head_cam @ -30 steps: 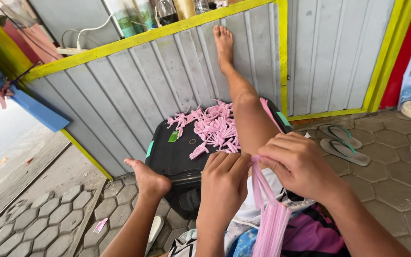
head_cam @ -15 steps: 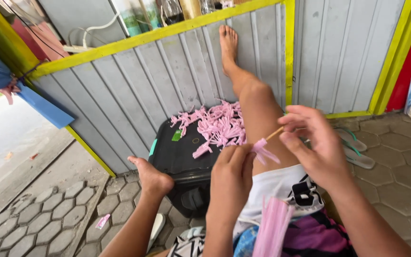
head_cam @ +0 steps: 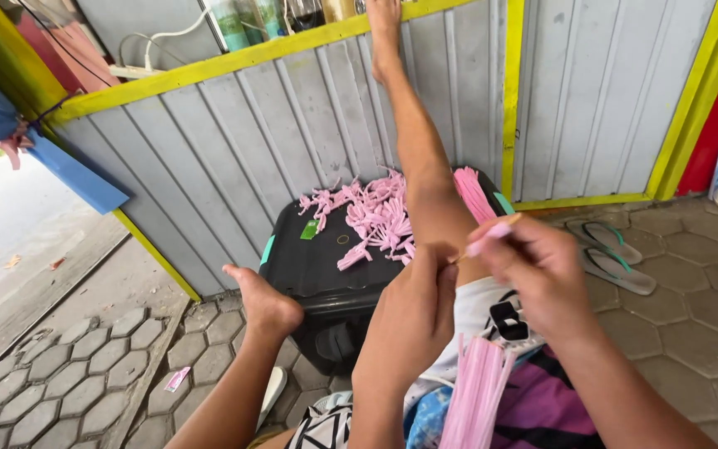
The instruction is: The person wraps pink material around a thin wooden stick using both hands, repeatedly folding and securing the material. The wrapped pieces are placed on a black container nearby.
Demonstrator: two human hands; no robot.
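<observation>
My left hand [head_cam: 413, 312] is closed, pinching the near end of a thin wooden stick [head_cam: 492, 233]. My right hand [head_cam: 538, 270] grips the same stick, which carries a pink strip at its far end, just above my thigh. A bundle of long pink strips [head_cam: 475, 395] lies in my lap below both hands. Several finished pink tassel-like pieces [head_cam: 371, 216] are piled on a black bin lid [head_cam: 309, 262] ahead. My right leg stretches up over the bin, foot against the metal wall. My left foot [head_cam: 263, 303] rests by the bin's edge.
A grey corrugated metal wall [head_cam: 292, 141] with yellow trim stands behind the bin. A pair of sandals [head_cam: 612, 254] lies on the hexagonal paving at right. A small pink scrap [head_cam: 178, 379] sits on the ground at left. A blue board [head_cam: 76, 175] leans at far left.
My right hand lifted from the strip bundle and drew a stick with a pink strip up above my thigh. My left hand stayed close beneath it. The view tilted slightly.
</observation>
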